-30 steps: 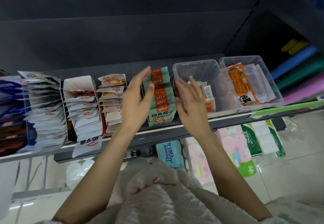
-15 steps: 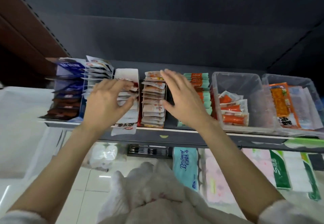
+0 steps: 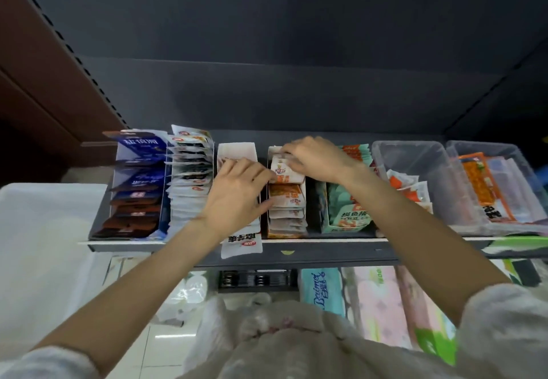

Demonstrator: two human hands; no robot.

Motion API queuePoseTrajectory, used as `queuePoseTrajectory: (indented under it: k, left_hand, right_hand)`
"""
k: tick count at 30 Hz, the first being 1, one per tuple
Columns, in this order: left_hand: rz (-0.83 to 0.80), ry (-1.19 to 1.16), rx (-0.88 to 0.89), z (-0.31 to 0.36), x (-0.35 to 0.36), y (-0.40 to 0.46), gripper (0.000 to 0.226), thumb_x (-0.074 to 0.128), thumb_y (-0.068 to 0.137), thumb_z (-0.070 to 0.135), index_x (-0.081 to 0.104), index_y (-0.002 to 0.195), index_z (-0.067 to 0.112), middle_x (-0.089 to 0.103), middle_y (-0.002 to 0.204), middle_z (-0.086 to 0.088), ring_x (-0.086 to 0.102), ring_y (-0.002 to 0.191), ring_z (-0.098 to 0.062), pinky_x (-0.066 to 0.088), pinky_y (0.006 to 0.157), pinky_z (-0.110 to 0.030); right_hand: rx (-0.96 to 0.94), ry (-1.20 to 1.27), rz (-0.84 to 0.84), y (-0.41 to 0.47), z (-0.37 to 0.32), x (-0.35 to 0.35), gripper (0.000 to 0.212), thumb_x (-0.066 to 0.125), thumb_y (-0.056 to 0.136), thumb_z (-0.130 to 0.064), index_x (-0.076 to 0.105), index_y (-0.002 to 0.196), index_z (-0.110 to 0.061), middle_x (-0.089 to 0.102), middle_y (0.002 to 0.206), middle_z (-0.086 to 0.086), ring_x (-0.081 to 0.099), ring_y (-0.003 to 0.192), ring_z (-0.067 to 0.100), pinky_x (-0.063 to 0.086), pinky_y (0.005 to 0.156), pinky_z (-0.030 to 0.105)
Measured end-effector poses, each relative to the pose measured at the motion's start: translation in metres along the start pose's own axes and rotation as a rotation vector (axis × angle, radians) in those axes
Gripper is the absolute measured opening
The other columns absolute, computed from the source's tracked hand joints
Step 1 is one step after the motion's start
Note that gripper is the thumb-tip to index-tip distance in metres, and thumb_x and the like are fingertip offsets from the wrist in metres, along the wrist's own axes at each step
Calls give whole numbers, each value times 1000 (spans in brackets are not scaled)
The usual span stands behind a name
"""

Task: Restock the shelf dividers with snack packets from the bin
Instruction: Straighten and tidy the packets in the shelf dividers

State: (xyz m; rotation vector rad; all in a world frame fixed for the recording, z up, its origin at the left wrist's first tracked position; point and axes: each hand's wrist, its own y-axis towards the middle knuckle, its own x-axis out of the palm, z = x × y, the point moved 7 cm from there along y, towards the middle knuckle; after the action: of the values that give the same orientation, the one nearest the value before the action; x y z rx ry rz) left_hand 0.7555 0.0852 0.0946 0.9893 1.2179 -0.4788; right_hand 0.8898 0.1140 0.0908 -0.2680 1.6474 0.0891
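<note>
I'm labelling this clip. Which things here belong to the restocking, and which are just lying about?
In the job: left hand; right hand; orange-white packets; white divider; teal packets; clear bins.

Just about: tissue packs; white tub; plastic bag.

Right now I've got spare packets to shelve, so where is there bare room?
The clear bin is bare in its back half, behind its orange packets. A dark gap separates the orange-white row from the teal box. Left rows are packed; both hands crowd the middle.
</note>
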Motion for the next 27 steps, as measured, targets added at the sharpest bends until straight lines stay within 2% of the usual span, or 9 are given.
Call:
queuePoseTrajectory:
  k: [5,7,10,14,17,20,22,24,27]
  left_hand:
    - [-142,53,95,15,24,11,55,80,61,50,68,100,14,67,91,-3,61,86,-25,43,77,-37]
    - [-188,68,117,19,31,14,55,80,58,53,69,98,16,68,89,-1,61,83,-23,45,73,-34]
    - [-252,105,144,23,42,17,51,80,54,54,70,92,21,68,83,2,61,76,-19,42,68,-30]
    - [-221,23,163,25,45,21,19,83,60,29,73,75,27,69,70,9,64,61,-14,43,62,-25]
    - [-208,9,89,15,44,29,16,84,60,16,73,68,24,66,59,6,62,49,-16,48,56,-24]
    - [-153,-26,-39,-1,38,38,18,85,59,12,67,61,14,61,50,-2,58,41,-24,51,47,-29]
    - [-146,-51,-87,-6,35,41,18,85,60,12,67,66,12,63,53,-4,60,45,-27,50,46,-31]
    - [-119,-82,-107,-5,32,41,20,84,61,12,68,72,12,66,60,-4,62,50,-28,49,46,-29]
    - [37,-168,-52,3,15,34,22,80,66,13,66,82,10,66,76,-5,62,64,-25,50,57,-31]
  right_hand:
    - [-9,-100,2,7,-5,1,25,45,96,-13,45,121,-11,64,102,13,61,86,34,48,68,39]
    - [-1,-53,3,6,-4,1,34,49,93,-8,37,125,-15,64,88,12,61,74,32,52,64,43]
    - [-1,-54,38,3,-6,3,50,53,88,2,32,129,-18,60,75,8,59,65,28,49,56,39]
    - [-31,-95,63,-4,-12,7,51,50,87,5,36,130,-17,61,82,9,59,71,29,36,58,33]
    - [-49,-1,39,-8,-12,6,42,45,92,-6,36,132,-17,65,94,11,60,75,30,38,61,32]
    - [-17,201,-158,-13,-9,7,52,44,96,-21,24,145,-21,60,106,5,54,71,16,37,60,26]
    - [-4,222,-235,-18,-8,9,70,56,91,-24,16,149,-21,52,121,1,55,87,16,43,67,25]
    - [-20,98,-148,-18,-10,11,76,67,83,-22,22,145,-19,52,132,6,57,107,23,49,80,31]
    - [-2,18,53,-9,-9,8,48,61,89,-18,35,128,-14,65,102,10,65,87,28,47,66,33]
